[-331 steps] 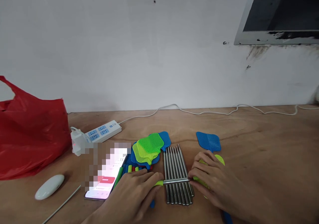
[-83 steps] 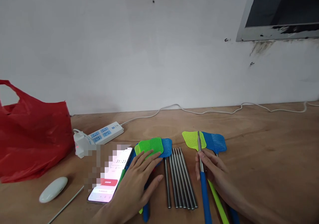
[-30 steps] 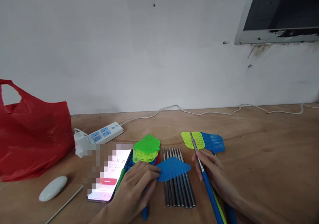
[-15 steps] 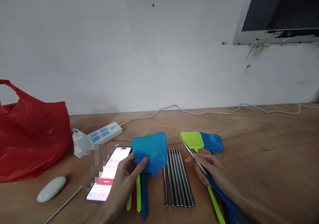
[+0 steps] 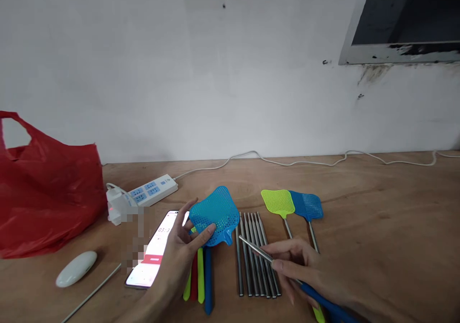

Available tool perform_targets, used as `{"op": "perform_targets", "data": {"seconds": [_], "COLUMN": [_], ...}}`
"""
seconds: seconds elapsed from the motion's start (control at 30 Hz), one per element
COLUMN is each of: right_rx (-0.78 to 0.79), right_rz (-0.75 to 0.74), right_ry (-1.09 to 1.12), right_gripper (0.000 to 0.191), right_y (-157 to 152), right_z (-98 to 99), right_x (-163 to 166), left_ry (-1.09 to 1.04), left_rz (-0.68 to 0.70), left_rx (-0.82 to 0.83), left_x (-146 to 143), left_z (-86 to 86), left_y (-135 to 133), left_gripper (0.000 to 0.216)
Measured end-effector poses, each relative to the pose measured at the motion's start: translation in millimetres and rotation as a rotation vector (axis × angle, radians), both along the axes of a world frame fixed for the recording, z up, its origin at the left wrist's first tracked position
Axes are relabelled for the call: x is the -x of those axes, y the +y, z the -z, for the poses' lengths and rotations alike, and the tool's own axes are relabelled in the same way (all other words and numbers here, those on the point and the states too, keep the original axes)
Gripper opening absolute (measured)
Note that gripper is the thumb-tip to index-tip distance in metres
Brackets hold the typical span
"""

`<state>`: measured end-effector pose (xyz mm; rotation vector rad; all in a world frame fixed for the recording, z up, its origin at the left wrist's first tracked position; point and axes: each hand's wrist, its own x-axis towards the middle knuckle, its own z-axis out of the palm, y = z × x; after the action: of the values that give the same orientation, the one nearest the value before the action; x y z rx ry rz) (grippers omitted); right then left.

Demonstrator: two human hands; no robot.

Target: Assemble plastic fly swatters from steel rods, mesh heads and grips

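My left hand [image 5: 187,244] pinches a blue perforated fly swatter head [image 5: 214,215] between thumb and fingers, its short socket pointing down and to the right. My right hand [image 5: 294,265] is closed round a metal rod [image 5: 257,249] fitted into a blue handle [image 5: 325,304]; the rod's bare tip points up-left, a little way from the socket. Between the hands lies a row of several metal rods [image 5: 256,265]. Under my left hand are loose handles, among them a blue handle [image 5: 208,280] and a red one [image 5: 194,279]. Beyond my right hand lie a yellow-green fly swatter [image 5: 278,201] and a blue fly swatter [image 5: 307,205].
A lit phone [image 5: 153,256] lies left of my left hand, near a power strip [image 5: 154,192] with a plugged-in charger. Farther left are a white oval object [image 5: 76,269] and a red plastic bag [image 5: 50,198]. A cable [image 5: 287,163] runs along the wall.
My right hand has brought the rod left and down, closer to the blue head. My left hand has turned the head so its socket leans toward the rod.
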<state>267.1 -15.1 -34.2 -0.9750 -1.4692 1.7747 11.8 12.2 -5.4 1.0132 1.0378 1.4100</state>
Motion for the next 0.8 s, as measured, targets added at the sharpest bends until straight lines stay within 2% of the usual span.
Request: {"op": "perform_targets", "data": {"seconds": [0.17, 0.37, 0.6, 0.8], "right_rx": [-0.008, 0.003, 0.062, 0.056], "right_rz": [-0.120, -0.047, -0.023, -0.017], "right_ry": [0.032, 0.060, 0.049, 0.047], "right_gripper": [0.066, 0.066, 0.063, 0.063], "right_y": [-5, -5, -2, 0], "right_z": [4.3, 12.1, -1.8, -1.7], "right_x": [-3, -2, -1, -1], "left_ry": [0.019, 0.042, 0.013, 0.097], "left_rz": [-0.026, -0.013, -0.030, -0.027], "left_rx": [0.036, 0.045, 0.078, 0.041], "left_x": [-4, -5, -4, -5], "left_z": [-0.5, 3.6, 7.2, 4.4], "left_y": [-3, -3, -1, -5], "left_gripper": [0.080, 0.070, 0.074, 0.078]}}
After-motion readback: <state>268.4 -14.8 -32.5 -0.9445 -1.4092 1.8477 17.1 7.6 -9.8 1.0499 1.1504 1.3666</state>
